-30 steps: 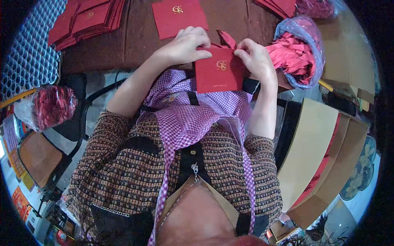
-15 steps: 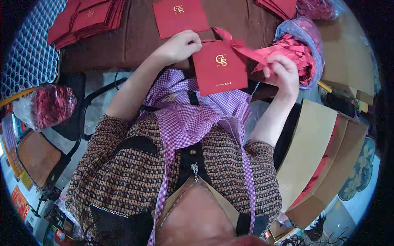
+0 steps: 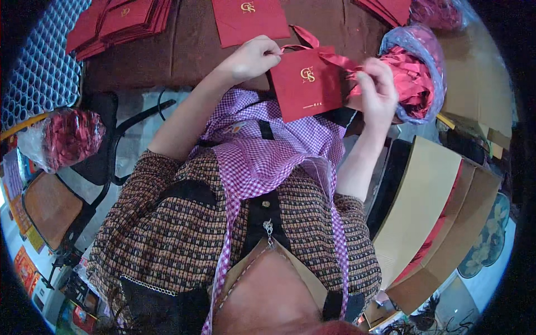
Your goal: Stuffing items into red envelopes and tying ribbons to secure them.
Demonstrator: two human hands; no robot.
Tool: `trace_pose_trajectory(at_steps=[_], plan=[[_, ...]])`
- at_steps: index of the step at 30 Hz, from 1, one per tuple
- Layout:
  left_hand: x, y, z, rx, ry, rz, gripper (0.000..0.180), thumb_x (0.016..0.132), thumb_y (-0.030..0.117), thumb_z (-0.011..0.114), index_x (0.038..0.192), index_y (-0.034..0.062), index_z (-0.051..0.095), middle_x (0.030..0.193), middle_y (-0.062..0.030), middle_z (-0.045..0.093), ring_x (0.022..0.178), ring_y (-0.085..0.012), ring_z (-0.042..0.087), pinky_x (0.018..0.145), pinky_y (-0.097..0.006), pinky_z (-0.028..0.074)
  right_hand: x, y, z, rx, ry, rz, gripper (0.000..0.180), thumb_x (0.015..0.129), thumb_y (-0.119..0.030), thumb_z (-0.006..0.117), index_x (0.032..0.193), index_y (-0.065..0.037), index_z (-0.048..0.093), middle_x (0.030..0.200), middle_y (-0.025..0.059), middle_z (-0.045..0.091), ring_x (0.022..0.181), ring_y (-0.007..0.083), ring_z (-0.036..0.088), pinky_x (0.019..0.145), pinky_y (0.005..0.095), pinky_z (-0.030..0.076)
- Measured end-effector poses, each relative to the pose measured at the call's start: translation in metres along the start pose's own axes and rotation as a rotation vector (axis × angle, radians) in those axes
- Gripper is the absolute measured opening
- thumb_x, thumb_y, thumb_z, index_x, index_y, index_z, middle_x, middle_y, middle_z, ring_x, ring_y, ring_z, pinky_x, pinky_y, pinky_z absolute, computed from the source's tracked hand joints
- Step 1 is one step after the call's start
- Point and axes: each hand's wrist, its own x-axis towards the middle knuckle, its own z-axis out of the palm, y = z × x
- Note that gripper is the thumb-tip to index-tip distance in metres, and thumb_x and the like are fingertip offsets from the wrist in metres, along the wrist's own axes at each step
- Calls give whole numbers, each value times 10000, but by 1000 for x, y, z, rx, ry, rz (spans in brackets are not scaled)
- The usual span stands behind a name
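From the head view, the person holds a small red paper bag (image 3: 306, 84) up between both hands, just above the front edge of the brown surface (image 3: 167, 56) and over their checked apron (image 3: 268, 156). The left hand (image 3: 251, 57) sits at the bag's upper left corner, fingers curled shut and pinching the top edge where a red ribbon (image 3: 329, 53) comes off. The right hand (image 3: 379, 92) is just beside the bag's right edge, closed around the other end of that ribbon, thumb and fingers pressed together on it.

The bag faces up toward the camera with its gold emblem showing. Its long axis runs from the top edge, away from the person, down toward their chest, tilted a little so the bottom swings to the person's left. The ribbon stretches across the top from one hand to the other.

Behind the right hand lies a clear plastic sack (image 3: 419, 72) stuffed with red ribbons. Another flat red bag (image 3: 248, 19) lies further back on the surface, and a stack of the same bags (image 3: 123, 22) lies to the far left. Cardboard boxes (image 3: 430, 218) stand at the person's right.
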Motion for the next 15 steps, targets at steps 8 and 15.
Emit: trace_pose_trajectory(at_steps=[8,15], plan=[[1,2,3,43,11,-14,200,774,123,680,901,-16,613,961,-97,604,933,-192,575,849,-296,452,-13,-15,70,-385,-331,-100,91,810,-85,624,843,-1,626,836,124,642,808,282,612,757,376,466],[0,-1,9,-60,41,-8,184,772,105,687,885,-19,613,993,-96,596,957,-190,565,862,-298,448,-18,-2,79,-414,-308,-21,131,810,-130,625,800,-1,607,798,145,638,788,328,604,733,414,455]])
